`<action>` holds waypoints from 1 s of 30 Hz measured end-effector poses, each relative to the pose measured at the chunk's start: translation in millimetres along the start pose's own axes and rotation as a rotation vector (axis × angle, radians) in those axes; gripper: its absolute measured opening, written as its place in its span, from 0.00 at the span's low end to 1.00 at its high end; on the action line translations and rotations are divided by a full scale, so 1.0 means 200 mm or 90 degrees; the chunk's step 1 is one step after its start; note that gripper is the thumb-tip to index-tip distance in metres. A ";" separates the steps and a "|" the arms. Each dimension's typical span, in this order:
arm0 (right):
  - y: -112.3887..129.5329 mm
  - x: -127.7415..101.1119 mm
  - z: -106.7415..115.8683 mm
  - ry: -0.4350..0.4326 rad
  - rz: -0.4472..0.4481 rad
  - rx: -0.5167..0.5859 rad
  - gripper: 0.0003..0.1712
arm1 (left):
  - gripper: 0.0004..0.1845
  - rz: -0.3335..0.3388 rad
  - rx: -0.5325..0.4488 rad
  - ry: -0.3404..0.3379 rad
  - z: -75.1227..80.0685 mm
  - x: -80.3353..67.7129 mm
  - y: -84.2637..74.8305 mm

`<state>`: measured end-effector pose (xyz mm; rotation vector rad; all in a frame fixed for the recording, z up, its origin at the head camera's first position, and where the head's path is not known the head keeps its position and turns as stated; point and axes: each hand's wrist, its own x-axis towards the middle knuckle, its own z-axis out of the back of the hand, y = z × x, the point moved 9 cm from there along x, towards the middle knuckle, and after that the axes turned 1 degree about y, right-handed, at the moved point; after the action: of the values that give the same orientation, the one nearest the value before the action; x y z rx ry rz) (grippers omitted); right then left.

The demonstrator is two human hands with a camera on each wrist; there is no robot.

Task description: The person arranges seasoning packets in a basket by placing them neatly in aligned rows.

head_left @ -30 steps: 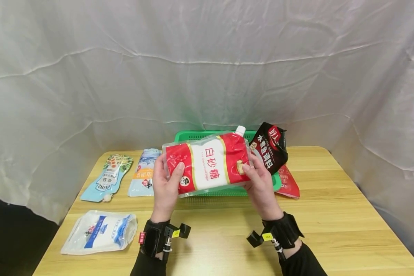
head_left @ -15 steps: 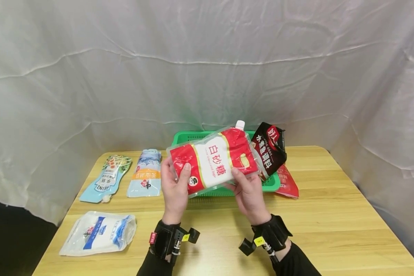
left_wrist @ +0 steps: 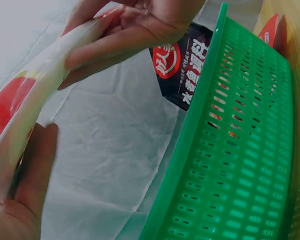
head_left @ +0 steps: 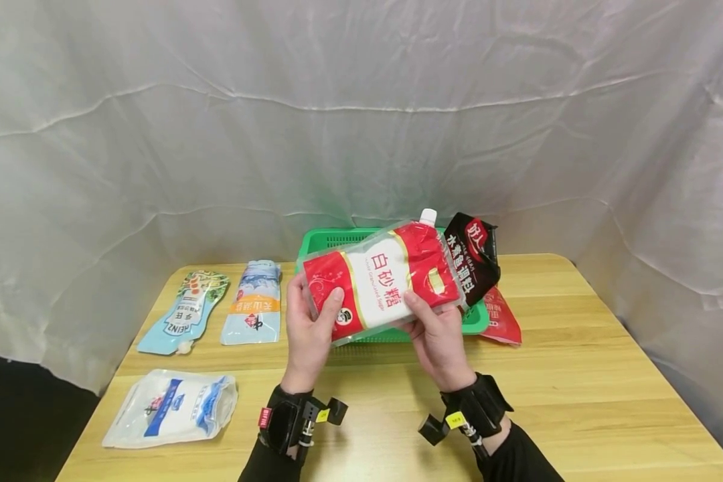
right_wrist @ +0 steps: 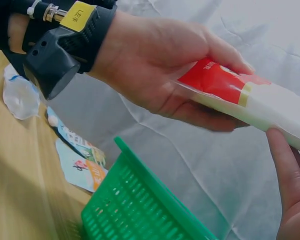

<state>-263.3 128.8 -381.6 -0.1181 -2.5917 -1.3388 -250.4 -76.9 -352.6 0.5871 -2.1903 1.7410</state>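
Both hands hold a red and white spouted pouch (head_left: 385, 281) in the air above the green basket (head_left: 325, 239), its white cap pointing up and right. My left hand (head_left: 313, 328) grips the pouch's left end, thumb on its front. My right hand (head_left: 436, 335) grips the lower middle edge, thumb on the front. The left wrist view shows the pouch (left_wrist: 20, 115) edge-on between both hands, and the right wrist view shows the left hand's fingers curled round the pouch (right_wrist: 230, 90).
A black and red packet (head_left: 474, 258) leans at the basket's right end, with a red packet (head_left: 503, 318) on the wooden table (head_left: 578, 375) beside it. Three pouches lie at the left: a Heinz one (head_left: 183, 311), a pale blue one (head_left: 256, 302), a white and blue one (head_left: 171, 408).
The pouch has tilted so its capped end rose and shifted right. My right hand slid from the pouch's right end toward its lower middle. The left hand moved slightly right.
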 end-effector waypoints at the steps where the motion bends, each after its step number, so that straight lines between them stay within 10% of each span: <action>1: 0.01 0.00 0.00 -0.002 0.003 -0.005 0.21 | 0.28 0.001 -0.002 0.008 0.00 0.00 0.00; 13: 0.13 0.01 0.04 0.025 0.042 -0.100 0.19 | 0.33 0.032 -0.021 0.089 0.06 0.04 -0.01; 30: 0.21 0.03 0.12 0.082 -0.030 -0.354 0.21 | 0.23 0.046 0.178 0.264 0.02 0.01 -0.01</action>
<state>-265.8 172.8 -359.5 -0.0567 -2.0652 -1.9760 -250.6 -81.6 -351.8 0.1777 -1.7210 2.0096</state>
